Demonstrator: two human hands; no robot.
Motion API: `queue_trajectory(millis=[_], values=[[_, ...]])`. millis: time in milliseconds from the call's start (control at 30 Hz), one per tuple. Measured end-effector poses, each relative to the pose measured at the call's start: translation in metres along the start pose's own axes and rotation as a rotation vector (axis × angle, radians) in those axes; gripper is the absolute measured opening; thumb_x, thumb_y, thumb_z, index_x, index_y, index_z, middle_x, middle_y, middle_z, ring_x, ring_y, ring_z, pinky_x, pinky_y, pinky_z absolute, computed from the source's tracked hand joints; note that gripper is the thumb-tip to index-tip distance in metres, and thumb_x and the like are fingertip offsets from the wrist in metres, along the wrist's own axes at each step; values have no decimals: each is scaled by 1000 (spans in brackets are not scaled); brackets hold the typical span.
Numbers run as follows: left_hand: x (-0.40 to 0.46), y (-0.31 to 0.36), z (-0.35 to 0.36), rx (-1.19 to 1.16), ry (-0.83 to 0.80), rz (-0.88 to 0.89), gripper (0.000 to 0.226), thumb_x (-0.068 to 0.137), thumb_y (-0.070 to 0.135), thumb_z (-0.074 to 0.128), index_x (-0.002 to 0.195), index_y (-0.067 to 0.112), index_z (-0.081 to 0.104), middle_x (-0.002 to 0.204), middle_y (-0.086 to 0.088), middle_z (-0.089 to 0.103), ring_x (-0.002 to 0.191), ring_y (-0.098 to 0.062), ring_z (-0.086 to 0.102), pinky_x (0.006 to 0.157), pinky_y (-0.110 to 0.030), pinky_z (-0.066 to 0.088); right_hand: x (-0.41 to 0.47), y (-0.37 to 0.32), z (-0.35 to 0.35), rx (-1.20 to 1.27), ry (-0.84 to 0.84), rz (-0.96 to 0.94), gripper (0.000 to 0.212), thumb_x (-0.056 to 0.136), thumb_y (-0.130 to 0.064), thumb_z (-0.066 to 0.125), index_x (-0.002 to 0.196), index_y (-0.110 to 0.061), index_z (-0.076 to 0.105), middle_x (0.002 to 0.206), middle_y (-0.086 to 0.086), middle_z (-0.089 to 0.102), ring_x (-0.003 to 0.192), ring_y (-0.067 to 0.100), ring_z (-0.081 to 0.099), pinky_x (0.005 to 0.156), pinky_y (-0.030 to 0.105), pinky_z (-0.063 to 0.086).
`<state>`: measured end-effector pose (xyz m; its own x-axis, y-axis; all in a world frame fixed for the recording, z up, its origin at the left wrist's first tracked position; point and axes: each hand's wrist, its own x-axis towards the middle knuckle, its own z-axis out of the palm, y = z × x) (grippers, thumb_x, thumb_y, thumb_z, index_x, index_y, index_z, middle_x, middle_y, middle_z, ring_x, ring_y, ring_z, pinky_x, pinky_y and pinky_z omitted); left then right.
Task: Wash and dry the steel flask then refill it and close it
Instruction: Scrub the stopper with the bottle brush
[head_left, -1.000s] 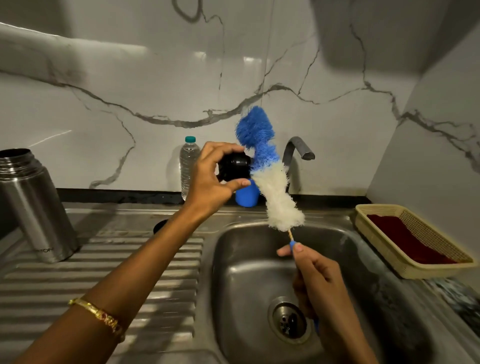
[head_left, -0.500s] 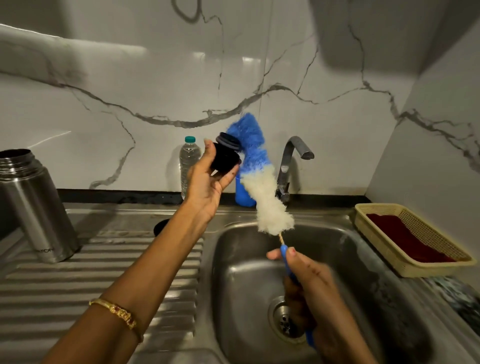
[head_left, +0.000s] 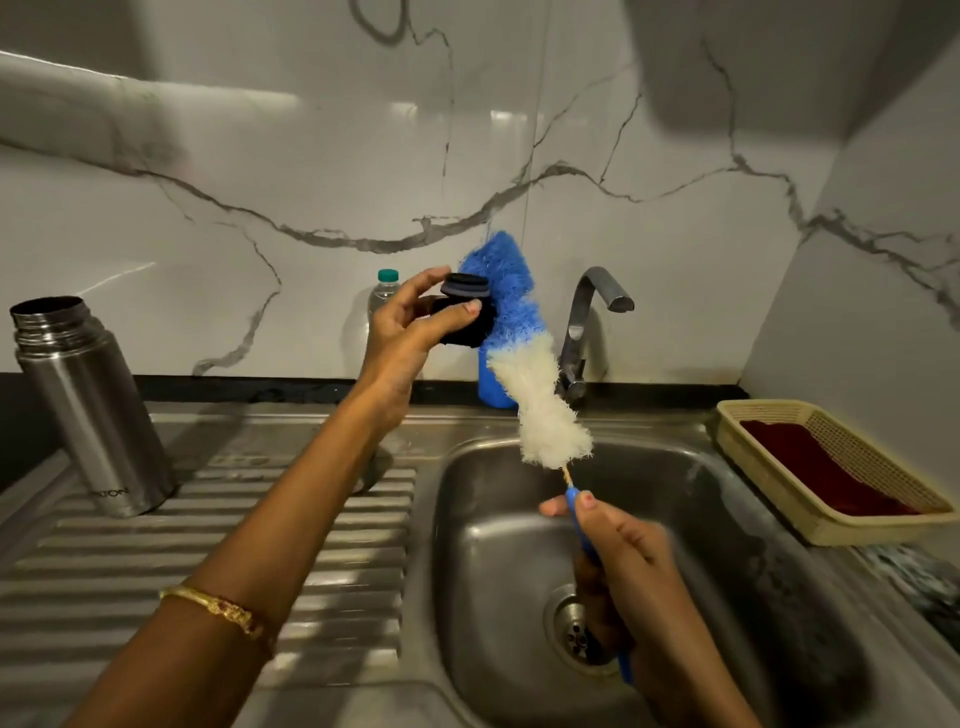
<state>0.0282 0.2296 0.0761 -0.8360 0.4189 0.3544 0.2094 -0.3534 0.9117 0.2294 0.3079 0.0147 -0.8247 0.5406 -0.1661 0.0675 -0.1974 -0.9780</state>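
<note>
Fingers of my left hand grip the black flask stopper, now tipped upright against the brush my right hand clutches above the sink, so I'm still scrubbing while the steel flask waits open left of the sink.

The person's two forearms are showing bare, with no sleeve reaching into view on either one. The left hand and the right hand are wearing no rings or gloves that can be made out. A thin gold bangle with a small ornate, reddish-studded section is circling the left forearm, sitting near the lower edge
</note>
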Motion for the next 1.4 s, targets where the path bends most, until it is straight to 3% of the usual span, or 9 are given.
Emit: queue_trajectory(millis=[200, 367, 500, 633, 733, 933, 1133, 1300, 1400], values=[[8, 13, -2, 414, -157, -73, 32, 77, 13, 71, 104, 14, 55, 97, 0, 59, 81, -7, 60, 53, -10, 49, 1, 10, -3, -33, 46, -74, 30, 94, -29, 43, 91, -12, 67, 39, -4, 27, 34, 6, 17, 37, 13, 14], [12, 5, 1, 602, -103, 119, 32, 77, 14, 72, 106, 17, 59, 95, 11, 59, 84, 3, 53, 68, -6, 43, 1, 9, -8, -80, 81, -187, 29, 94, -23, 43, 90, -9, 68, 38, -4, 26, 32, 4, 19, 32, 15, 16], [17, -9, -1, 442, 55, 85, 30, 78, 9, 71, 105, 12, 58, 105, -2, 63, 95, -11, 58, 84, -20, 48, -4, 17, -10, -148, 95, -253, 28, 93, -18, 45, 81, -12, 70, 39, -2, 29, 31, 2, 25, 33, 13, 23], [14, -20, -1, 446, 33, 31, 45, 85, 10, 64, 127, 12, 48, 119, -4, 53, 105, -14, 52, 92, -26, 43, -3, 14, -10, -176, 106, -307, 29, 93, -13, 45, 76, -12, 68, 36, -4, 30, 30, 1, 26, 34, 12, 24], [8, -24, 6, 448, -36, -12, 38, 89, 12, 58, 126, 14, 52, 115, 0, 55, 103, -14, 54, 88, -25, 44, 7, 3, -8, -232, 132, -336, 28, 94, -17, 45, 79, -15, 68, 35, -5, 34, 33, 1, 32, 35, 10, 27], [31, -5, -7, 178, 382, -50, 28, 81, 14, 69, 108, 8, 64, 95, -5, 64, 90, -15, 60, 74, -19, 52, 2, 8, -8, -246, 109, -350, 29, 94, -15, 45, 76, -14, 68, 32, -4, 34, 31, 2, 31, 37, 11, 26], [-1, -12, 14, 312, 167, 30, 32, 78, 9, 71, 109, 12, 64, 98, 1, 63, 95, -12, 59, 90, -29, 50, 8, -1, -9, -186, 139, -312, 28, 95, -20, 44, 82, -12, 68, 35, -6, 35, 31, 1, 31, 34, 9, 26], [11, 1, 13, -124, 358, -91, 34, 82, 4, 66, 115, 2, 60, 102, -6, 64, 100, -19, 63, 80, -21, 54, -4, 6, -10, -182, 113, -299, 30, 93, -23, 44, 78, -13, 68, 36, -6, 29, 31, 1, 26, 33, 12, 23], [10, -2, 7, -90, 357, -56, 32, 82, 5, 66, 113, 1, 61, 107, -11, 64, 99, -19, 63, 75, -17, 55, -8, 10, -10, -148, 103, -268, 31, 92, -22, 44, 75, -15, 68, 37, -4, 29, 31, 1, 25, 33, 11, 23]])
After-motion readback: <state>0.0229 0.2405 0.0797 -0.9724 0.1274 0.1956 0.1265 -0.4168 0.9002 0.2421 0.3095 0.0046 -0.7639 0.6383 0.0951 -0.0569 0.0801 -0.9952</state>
